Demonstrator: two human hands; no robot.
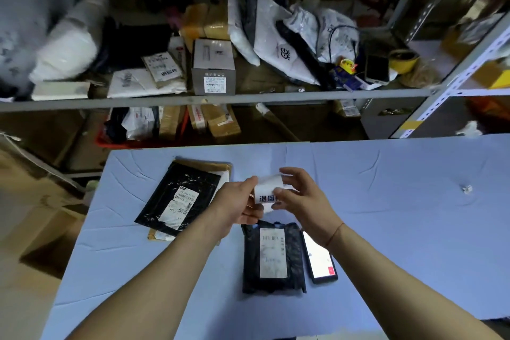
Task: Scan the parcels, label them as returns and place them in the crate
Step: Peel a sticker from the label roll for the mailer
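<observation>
Return label (269,192), thin and floppy: your left hand (242,201) and right hand (296,199) both pinch its edges above the black parcel (273,257).

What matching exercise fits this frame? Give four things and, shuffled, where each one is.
Things:
1. return label
2. phone
3. small black parcel
4. large black parcel

Places:
A. flat on the table, left of the hands
B. held up between both hands
C. on the table, just right of the small parcel
D. on the table, below the hands

Pairs: 1-B, 2-C, 3-D, 4-A
</observation>
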